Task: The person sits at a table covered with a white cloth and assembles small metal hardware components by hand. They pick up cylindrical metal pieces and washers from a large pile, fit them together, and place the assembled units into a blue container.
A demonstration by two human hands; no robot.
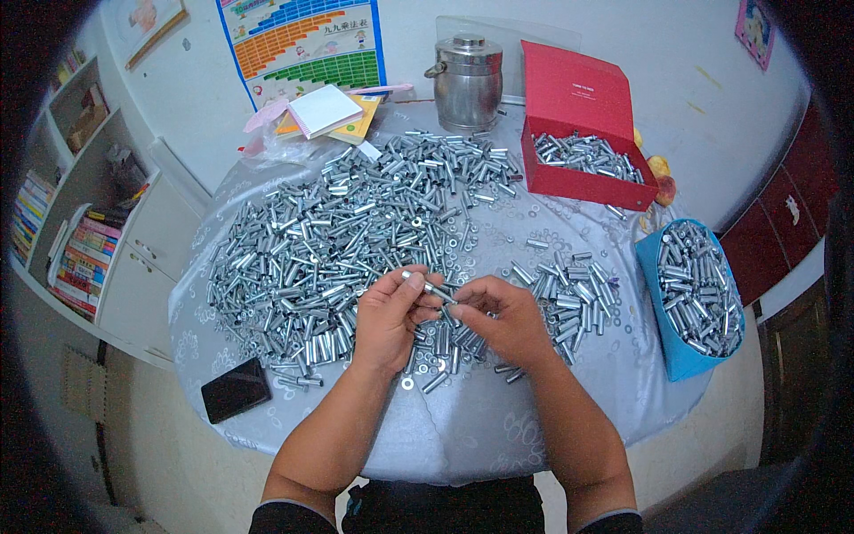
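Note:
Over the front of the heap, my left hand [384, 316] pinches a shiny expansion anchor bolt [431, 287] between thumb and fingers. It slants down toward my right hand [509, 319], whose closed thumb and fingertips are at its other end. Whether the right fingers hold a separate small part there is hidden. Around and beyond the left hand spreads a large heap of loose metal bolts and sleeves [311, 240]. A smaller pile of thicker anchor bolts [578, 294] lies just right of my right hand. Flat washers [407, 384] are scattered near my wrists.
A red box [578, 182] with its lid up holds more anchors at the back right. The blue fabric basket [692, 363] at the right edge is full of them. A metal pot [469, 84], notepads [325, 111] and a black phone [236, 390] are on the grey tablecloth [480, 436].

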